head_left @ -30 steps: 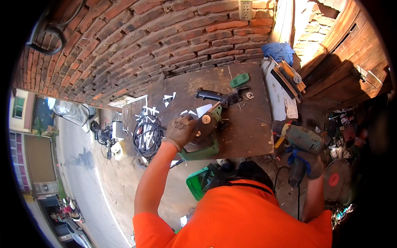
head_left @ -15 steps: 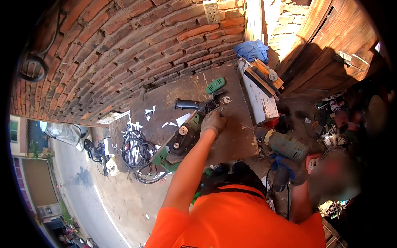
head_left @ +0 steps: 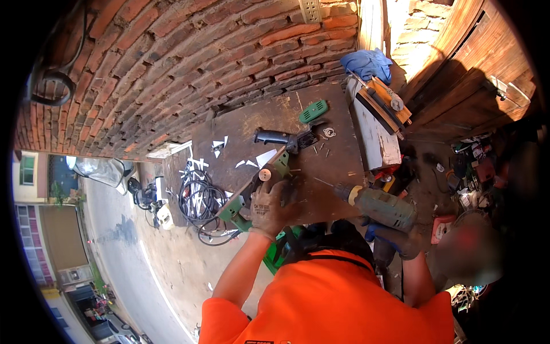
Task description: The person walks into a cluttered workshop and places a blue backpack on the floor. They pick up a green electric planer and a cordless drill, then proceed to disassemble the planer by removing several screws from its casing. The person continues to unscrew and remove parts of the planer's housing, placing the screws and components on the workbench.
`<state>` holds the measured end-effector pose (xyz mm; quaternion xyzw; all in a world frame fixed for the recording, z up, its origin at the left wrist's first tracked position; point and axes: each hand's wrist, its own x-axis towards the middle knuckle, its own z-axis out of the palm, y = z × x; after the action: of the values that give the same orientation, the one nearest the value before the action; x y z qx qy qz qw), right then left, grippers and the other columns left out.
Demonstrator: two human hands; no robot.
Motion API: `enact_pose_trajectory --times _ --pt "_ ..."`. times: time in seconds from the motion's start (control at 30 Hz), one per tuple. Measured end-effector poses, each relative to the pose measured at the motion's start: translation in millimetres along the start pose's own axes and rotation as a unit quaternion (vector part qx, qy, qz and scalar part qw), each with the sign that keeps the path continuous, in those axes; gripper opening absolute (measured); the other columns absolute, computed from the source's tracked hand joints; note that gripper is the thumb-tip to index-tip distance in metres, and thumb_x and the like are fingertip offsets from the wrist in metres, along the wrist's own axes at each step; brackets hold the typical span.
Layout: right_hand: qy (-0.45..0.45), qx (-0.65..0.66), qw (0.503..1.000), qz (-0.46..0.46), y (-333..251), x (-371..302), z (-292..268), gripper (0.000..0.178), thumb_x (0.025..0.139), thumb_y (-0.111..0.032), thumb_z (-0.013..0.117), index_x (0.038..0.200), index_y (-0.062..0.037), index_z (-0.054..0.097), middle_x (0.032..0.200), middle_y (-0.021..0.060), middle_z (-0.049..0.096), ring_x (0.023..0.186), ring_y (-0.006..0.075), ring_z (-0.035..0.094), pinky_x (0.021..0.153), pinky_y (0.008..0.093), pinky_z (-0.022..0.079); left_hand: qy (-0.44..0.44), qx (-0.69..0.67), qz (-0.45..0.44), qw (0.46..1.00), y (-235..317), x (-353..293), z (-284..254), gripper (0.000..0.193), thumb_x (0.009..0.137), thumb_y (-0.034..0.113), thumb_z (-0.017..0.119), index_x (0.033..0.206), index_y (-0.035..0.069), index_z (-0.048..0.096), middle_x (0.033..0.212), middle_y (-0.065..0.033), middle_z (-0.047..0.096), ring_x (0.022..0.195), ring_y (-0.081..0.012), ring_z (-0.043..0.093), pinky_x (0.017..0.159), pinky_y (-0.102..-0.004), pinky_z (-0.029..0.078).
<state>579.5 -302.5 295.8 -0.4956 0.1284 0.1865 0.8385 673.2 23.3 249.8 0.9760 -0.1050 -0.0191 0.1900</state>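
My gloved left hand (head_left: pixel 269 209) is closed over the dark middle of a partly dismantled green power tool (head_left: pixel 234 210), just below its round silver knob (head_left: pixel 264 174). A loose black handle (head_left: pixel 275 136) lies against the tool's far end. In my gloved right hand (head_left: pixel 405 243) is a green power drill (head_left: pixel 385 209), held by its grip. Its long thin bit (head_left: pixel 325 182) points left over the bench, apart from the tool. Several small screws (head_left: pixel 322 150) lie near a metal ring-shaped part (head_left: pixel 328 132) and a green vented cover (head_left: pixel 313 112).
The worn wooden bench (head_left: pixel 240 123) stands against a brick wall (head_left: pixel 189 69). A coiled black cable (head_left: pixel 200 200) and white paper scraps (head_left: pixel 265 157) lie at its left. Right of it are a white-sided box (head_left: pixel 375 135), a blue cloth (head_left: pixel 366 66) and floor clutter (head_left: pixel 475 166).
My left hand has moved from the screws near the black handle back and left onto the green tool. The drill has come slightly left, and its bit now shows over the bench.
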Motion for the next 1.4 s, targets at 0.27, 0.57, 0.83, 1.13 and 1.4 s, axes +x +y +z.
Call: enact_pose_trajectory --times 0.27,0.57,0.83,1.13,1.4 --pt "-0.112 -0.077 0.987 0.085 27 68 37 0.075 0.083 0.004 0.078 0.15 -0.0032 0.044 0.111 0.0079 0.07 0.097 0.0149 0.069 0.082 0.0298 0.058 0.038 0.141 -0.106 0.984 -36 21 18 0.099 0.064 0.058 0.086 0.14 0.007 0.049 0.126 -0.019 0.061 0.116 -0.0393 0.059 0.105 -0.0536 0.039" --pt "-0.148 -0.049 0.984 0.086 14 75 46 0.08 0.084 0.004 0.078 0.153 -0.0033 0.039 0.115 0.0086 0.068 0.1 0.0149 0.067 0.083 0.0305 0.058 0.035 0.129 -0.1 0.986 -40 20 15 0.096 0.061 0.053 0.089 0.137 0.007 0.051 0.127 -0.0155 0.063 0.117 -0.0331 0.061 0.104 -0.0498 0.041" --pt "-0.202 -0.237 0.95 0.016 -1 102 44 0.069 0.08 -0.007 0.083 0.142 -0.0036 0.055 0.115 0.0095 0.071 0.101 0.0203 0.07 0.087 0.038 0.057 0.017 0.123 -0.074 0.989 -47 24 15 0.097 0.063 0.052 0.088 0.141 0.009 0.049 0.121 -0.015 0.062 0.115 -0.034 0.061 0.101 -0.0504 0.043" --pt "-0.343 -0.589 0.731 0.038 -90 163 115 0.076 0.079 -0.031 0.083 0.144 -0.0072 0.052 0.116 0.0168 0.071 0.106 0.0315 0.07 0.091 0.0392 0.056 -0.026 0.118 -0.054 0.991 -63 19 4 0.091 0.073 0.055 0.081 0.145 0.012 0.045 0.115 -0.0185 0.061 0.105 -0.038 0.063 0.093 -0.0553 0.047" --pt "-0.407 -0.608 0.673 -0.111 -84 173 104 0.072 0.081 -0.017 0.081 0.145 -0.0044 0.05 0.132 0.0181 0.065 0.118 0.0312 0.066 0.097 0.0406 0.056 -0.014 0.111 -0.051 0.992 -64 18 9 0.078 0.076 0.051 0.078 0.137 0.011 0.052 0.114 -0.0192 0.062 0.104 -0.0404 0.063 0.093 -0.0562 0.047"
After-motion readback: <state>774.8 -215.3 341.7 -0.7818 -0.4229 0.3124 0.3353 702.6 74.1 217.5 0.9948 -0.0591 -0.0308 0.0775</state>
